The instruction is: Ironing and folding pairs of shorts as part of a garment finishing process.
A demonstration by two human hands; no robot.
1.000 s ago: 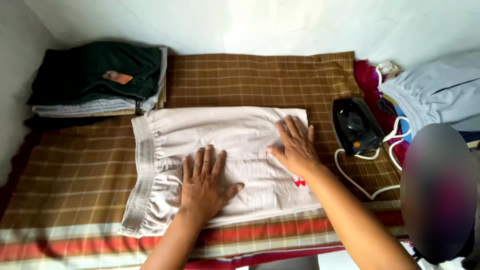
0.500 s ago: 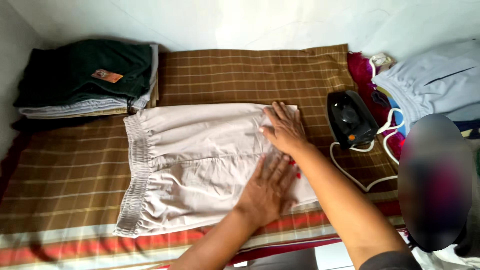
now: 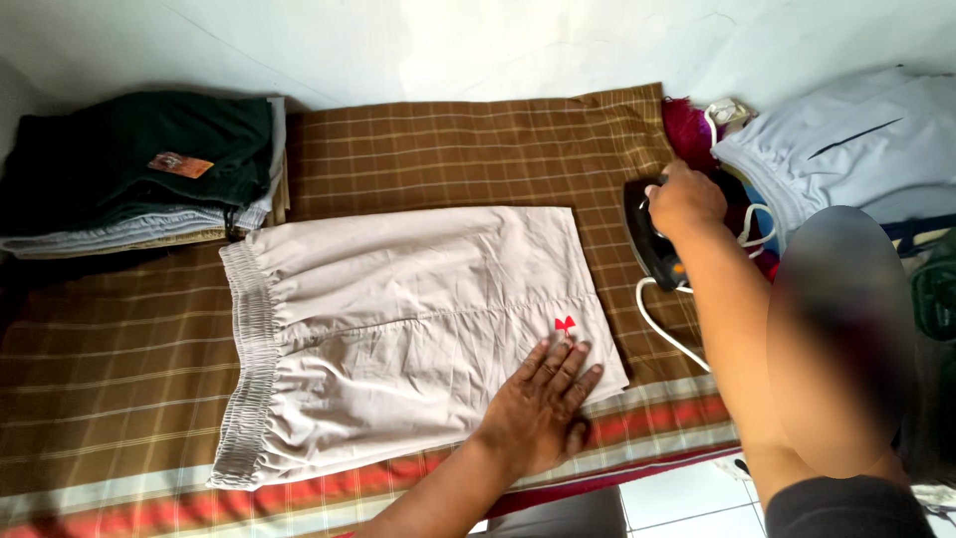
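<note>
Beige shorts (image 3: pixel 398 319) lie flat on the brown checked cloth (image 3: pixel 448 149). My left hand (image 3: pixel 543 408) presses their lower hem corner, fingers spread. My right hand (image 3: pixel 682 199), arm outstretched, grips the black iron (image 3: pixel 652 244) beside them.

A small orange rectangular label (image 3: pixel 180 164) lies on the dark folded garment (image 3: pixel 139 149), far left.

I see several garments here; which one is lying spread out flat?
The beige elastic-waist shorts under the left hand; the dark green folded garment sits stacked.
</note>
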